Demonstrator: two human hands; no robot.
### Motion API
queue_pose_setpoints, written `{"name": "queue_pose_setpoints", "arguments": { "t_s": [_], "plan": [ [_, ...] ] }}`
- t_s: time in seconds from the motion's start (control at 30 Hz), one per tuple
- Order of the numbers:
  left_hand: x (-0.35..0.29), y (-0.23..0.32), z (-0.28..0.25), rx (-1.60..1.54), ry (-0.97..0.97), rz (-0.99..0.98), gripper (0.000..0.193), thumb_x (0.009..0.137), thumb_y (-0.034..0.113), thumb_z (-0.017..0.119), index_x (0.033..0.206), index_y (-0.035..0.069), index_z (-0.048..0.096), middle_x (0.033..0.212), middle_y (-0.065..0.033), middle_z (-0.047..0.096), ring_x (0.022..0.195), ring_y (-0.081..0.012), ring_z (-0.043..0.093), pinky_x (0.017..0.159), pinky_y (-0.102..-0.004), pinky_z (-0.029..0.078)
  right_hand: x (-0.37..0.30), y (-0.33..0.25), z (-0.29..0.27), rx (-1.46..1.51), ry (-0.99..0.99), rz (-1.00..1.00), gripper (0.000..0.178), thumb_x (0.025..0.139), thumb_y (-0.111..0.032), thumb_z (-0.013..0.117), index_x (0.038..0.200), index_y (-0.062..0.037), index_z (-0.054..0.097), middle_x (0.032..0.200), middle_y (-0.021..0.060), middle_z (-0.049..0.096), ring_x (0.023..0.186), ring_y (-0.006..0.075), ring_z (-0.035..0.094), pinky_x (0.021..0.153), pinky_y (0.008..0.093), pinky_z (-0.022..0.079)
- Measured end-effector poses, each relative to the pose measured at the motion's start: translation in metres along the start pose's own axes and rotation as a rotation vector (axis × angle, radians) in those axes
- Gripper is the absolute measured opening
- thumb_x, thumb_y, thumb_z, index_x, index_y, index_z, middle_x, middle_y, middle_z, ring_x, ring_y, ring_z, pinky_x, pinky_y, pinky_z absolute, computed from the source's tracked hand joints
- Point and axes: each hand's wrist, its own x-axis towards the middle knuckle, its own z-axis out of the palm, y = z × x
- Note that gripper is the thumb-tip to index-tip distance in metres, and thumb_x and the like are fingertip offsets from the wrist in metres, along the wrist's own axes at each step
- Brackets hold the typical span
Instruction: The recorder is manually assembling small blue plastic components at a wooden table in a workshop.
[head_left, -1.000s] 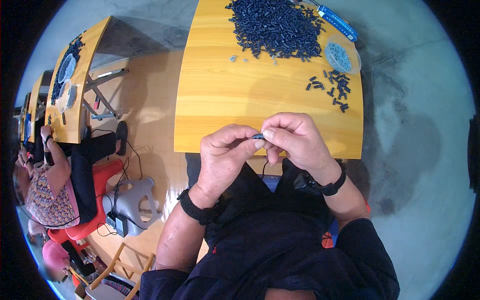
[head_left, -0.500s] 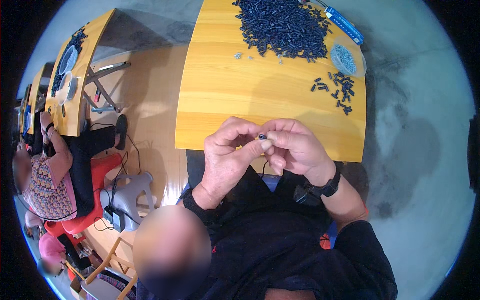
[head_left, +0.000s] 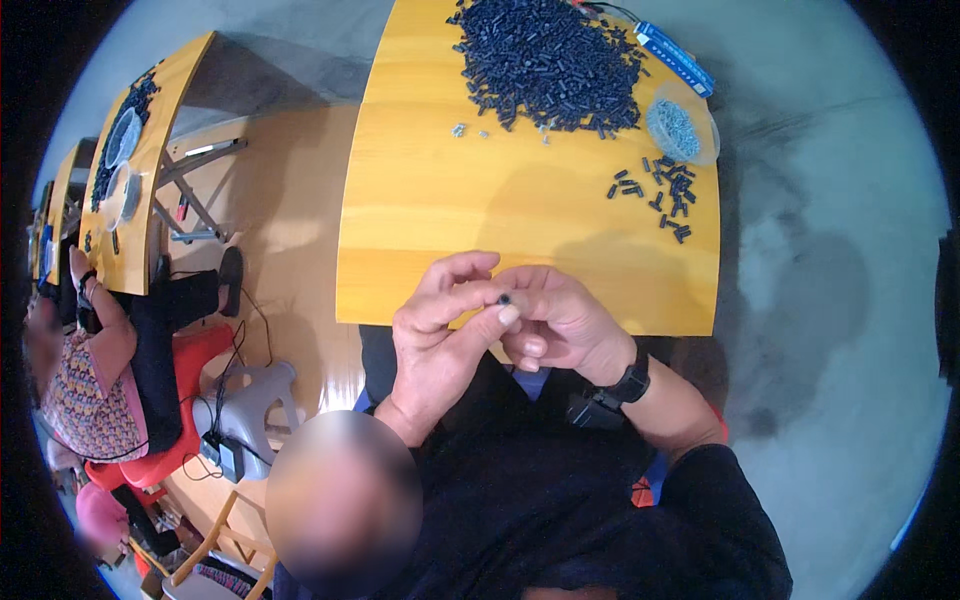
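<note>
Yellow tabletop (head_left: 430, 210); dark piece (head_left: 505, 299) (mostly hidden) between both hands (head_left: 435, 335) (head_left: 575, 325)

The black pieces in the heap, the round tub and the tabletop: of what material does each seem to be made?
Heaped black pieces: probably plastic, perhaps rubber; dark, with no metallic shine. Round tub: likely clear plastic, its rim translucent. Tabletop: wood or wood-look laminate, apparently smooth, with streaked yellow grain.
</note>
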Motion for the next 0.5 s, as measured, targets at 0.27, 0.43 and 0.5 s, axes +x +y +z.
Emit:
{"name": "queue_pose_setpoints", "arguments": {
  "t_s": [0.27,0.43,0.5],
  "plan": [
    [0.001,-0.005,-0.007,0.145,0.103,-0.060,0.016,0.088,0.000,0.063,0.103,-0.001,0.067,0.106,-0.0125,0.066,0.095,-0.0150,0.061,0.083,-0.0255,0.049,0.013,-0.017,-0.007,-0.418,0.273,-0.051,0.014,0.091,-0.016,0.061,0.093,-0.0017,0.063,0.069,0.0018,0.059,0.048,0.0105,0.056,0.044,0.0257,0.048],
    [0.002,0.001,-0.004,0.109,0.094,-0.260,0.017,0.093,0.006,0.057,0.105,-0.002,0.065,0.095,-0.0098,0.069,0.080,-0.0106,0.062,0.071,-0.0242,0.051,0.037,-0.077,-0.074,-1.336,0.753,-0.490,0.011,0.085,-0.011,0.060,0.083,-0.0007,0.063,0.066,0.0067,0.061,0.056,0.0139,0.059,0.052,0.0285,0.047],
    [0.000,0.001,-0.004,0.094,0.093,-0.294,0.017,0.094,0.007,0.057,0.106,-0.002,0.065,0.090,-0.0085,0.070,0.073,-0.0096,0.061,0.067,-0.0239,0.051,0.047,-0.099,-0.098,-1.547,0.762,-0.619,0.009,0.083,-0.010,0.061,0.083,-0.0006,0.062,0.066,0.0095,0.062,0.059,0.0170,0.061,0.055,0.0313,0.048]
  ]
}}
